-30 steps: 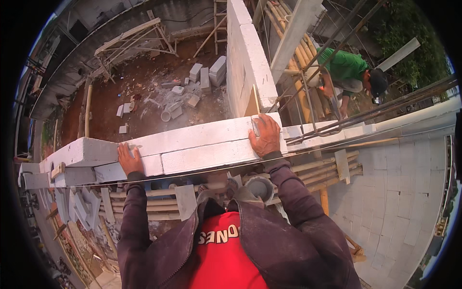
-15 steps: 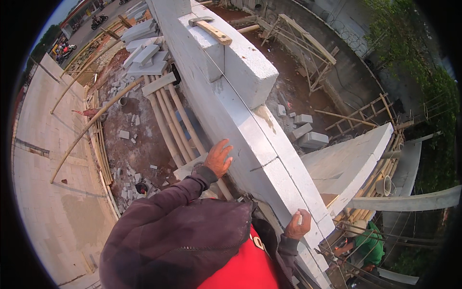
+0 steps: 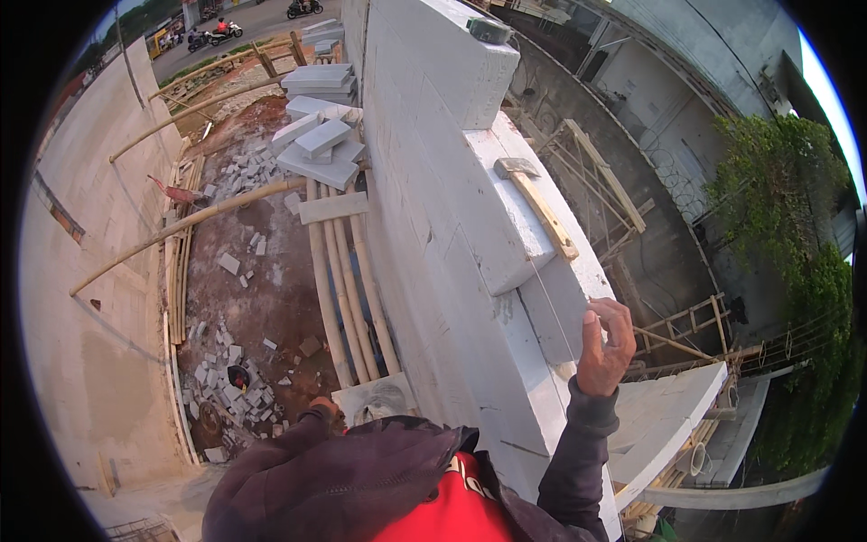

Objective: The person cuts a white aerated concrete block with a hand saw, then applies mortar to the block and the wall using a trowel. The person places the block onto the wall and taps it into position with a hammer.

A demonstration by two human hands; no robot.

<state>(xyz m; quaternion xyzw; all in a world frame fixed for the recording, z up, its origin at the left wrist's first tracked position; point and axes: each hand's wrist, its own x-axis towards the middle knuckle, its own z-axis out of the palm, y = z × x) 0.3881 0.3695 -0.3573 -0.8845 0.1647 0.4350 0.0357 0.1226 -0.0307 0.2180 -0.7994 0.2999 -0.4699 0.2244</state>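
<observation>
White block wall [image 3: 452, 235] rose above a dirt yard strewn with block scraps; bamboo poles [image 3: 348, 289] leaned beside it. A hatchet [image 3: 537, 203] lay on the wall top. Right hand [image 3: 603, 348] hovered near the top edge, fingers loosely curled, grip empty. Left hand [image 3: 327, 411] mostly hidden; grip could not be told.

White block wall [image 3: 433, 226]; hammer [image 3: 535, 203] with pale wooden handle and grey head; dark purple-grey jacket [image 3: 361, 479] over red shirt [image 3: 452, 515]; reddish-brown ground [image 3: 271, 289] strewn with grey blocks [image 3: 316, 149]; tan bamboo poles [image 3: 348, 289].
</observation>
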